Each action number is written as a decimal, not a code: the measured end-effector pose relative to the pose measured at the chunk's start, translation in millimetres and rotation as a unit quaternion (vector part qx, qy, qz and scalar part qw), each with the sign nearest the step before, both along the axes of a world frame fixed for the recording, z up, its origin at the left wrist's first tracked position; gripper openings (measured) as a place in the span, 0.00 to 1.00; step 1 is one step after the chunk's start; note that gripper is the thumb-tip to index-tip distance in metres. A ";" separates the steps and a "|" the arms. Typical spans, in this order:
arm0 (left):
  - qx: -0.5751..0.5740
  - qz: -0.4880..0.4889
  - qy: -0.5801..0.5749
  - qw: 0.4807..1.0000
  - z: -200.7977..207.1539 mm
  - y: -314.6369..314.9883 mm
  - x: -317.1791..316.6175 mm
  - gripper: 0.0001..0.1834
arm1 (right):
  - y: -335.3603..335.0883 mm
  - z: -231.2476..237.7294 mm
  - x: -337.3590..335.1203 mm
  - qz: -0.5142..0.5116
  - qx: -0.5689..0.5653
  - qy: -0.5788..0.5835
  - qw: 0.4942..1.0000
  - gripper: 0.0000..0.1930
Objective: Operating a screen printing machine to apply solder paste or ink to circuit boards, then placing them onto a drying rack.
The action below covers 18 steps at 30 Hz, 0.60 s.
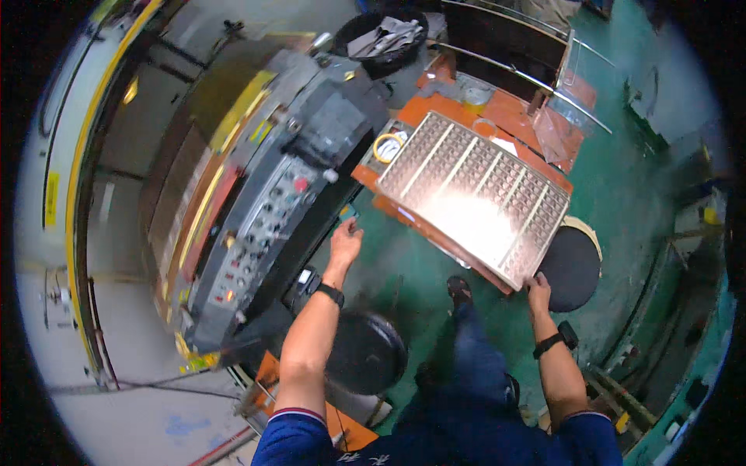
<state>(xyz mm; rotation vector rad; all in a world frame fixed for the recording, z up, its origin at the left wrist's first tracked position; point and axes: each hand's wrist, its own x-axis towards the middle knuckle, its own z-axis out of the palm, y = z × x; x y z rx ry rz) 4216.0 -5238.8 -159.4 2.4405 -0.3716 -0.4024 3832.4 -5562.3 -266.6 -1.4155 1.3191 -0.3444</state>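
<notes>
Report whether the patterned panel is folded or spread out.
Spread out: the patterned panel shows its whole rectangular face, the right hand at one corner.

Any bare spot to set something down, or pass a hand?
Set down: round black seat just beyond the right hand looks bare. Pass a hand: gap over green floor between control panel and patterned sheet, by the left hand. Crowded: orange table, with sheet, yellow ring, clear plastic.

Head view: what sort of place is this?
Probably a factory workshop: a grey machine with a panel of knobs and buttons, and a gridded sheet over an orange table.
</notes>
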 end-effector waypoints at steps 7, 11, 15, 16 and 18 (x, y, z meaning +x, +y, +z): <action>0.068 -0.067 -0.052 0.994 -59.0 -139.6 96.5 0.20 | -9.4 39.3 26.9 0.068 0.021 0.021 0.997 0.24; 0.110 -0.056 -0.016 0.992 -78.2 -160.3 112.8 0.16 | -3.0 26.6 24.2 0.033 0.018 0.055 0.998 0.23; 0.112 -0.089 -0.047 0.989 -60.2 -177.1 100.1 0.16 | -13.3 37.2 33.2 -0.042 0.104 0.042 0.993 0.19; 0.108 -0.075 -0.076 0.988 -66.2 -171.1 100.6 0.16 | -13.6 51.6 44.8 -0.056 0.120 0.015 0.991 0.17; 0.104 -0.054 -0.128 0.985 -85.1 -158.6 97.8 0.15 | -14.7 35.2 35.1 -0.049 0.149 0.010 0.988 0.14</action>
